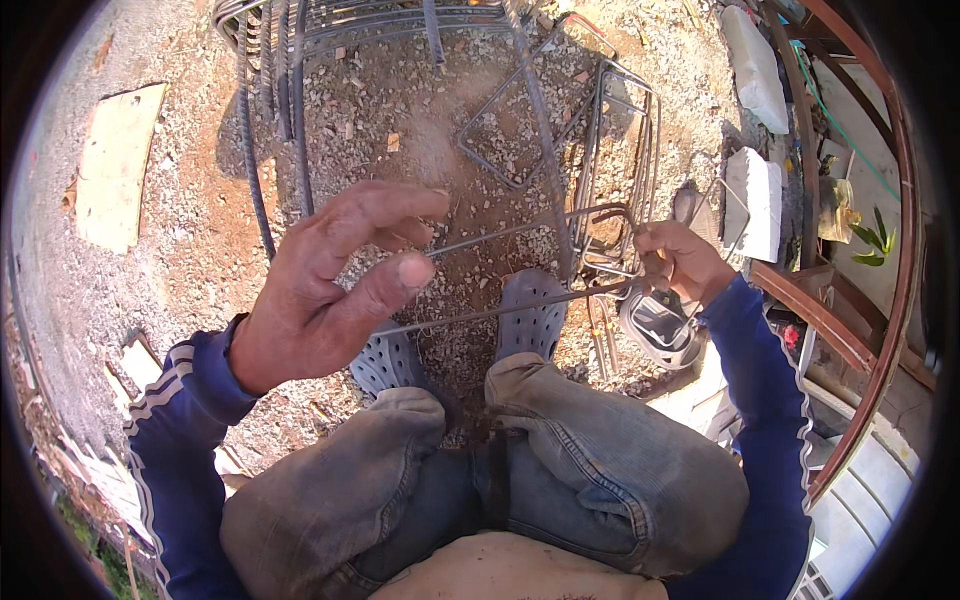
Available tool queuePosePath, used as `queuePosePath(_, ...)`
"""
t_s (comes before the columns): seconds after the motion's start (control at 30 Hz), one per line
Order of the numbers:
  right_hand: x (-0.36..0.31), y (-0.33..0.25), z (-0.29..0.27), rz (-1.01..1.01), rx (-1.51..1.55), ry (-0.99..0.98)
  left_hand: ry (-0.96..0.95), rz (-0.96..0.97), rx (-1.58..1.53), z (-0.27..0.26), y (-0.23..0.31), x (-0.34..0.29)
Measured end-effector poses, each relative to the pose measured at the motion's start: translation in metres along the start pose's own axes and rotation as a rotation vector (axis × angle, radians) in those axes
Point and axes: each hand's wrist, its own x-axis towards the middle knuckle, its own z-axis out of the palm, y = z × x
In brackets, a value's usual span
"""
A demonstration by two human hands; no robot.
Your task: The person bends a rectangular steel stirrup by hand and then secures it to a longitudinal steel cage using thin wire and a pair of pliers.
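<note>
A bent rebar stirrup (480,314), a long narrow frame of thin steel rod, spans the space between my hands above my shoes. My right hand (683,262) is closed on its right end, fingers pinching the rod near the bent corner. Over its left end, my left hand (330,290) has the thumb and fingers spread apart; the palm hides that end, and no grip on the rod shows. Just beyond my right hand, several more stirrups (600,130) lie overlapping on the gravel.
Long rebar rods (300,120) and a bundle of bent bars lie ahead. Sandals (660,325) sit below my right hand. White blocks (752,205) and a rusty steel frame (820,320) line the right side. A flat board (120,168) lies far left.
</note>
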Motion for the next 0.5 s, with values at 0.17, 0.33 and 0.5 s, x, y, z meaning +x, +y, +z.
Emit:
queuePosePath(0.17,-0.074,0.032,0.049,-0.157,0.046,-0.289,-0.423,-0.31,-0.331,0.068,0.039,0.014)
queuePosePath(0.33,-0.08,0.022,0.097,-0.424,0.144,-0.168,-0.386,-0.22,-0.458,0.109,0.049,0.028)
queuePosePath(0.5,-0.088,-0.026,0.147,-0.748,-0.286,-0.102,-0.355,-0.284,-0.485,0.068,0.104,0.065)
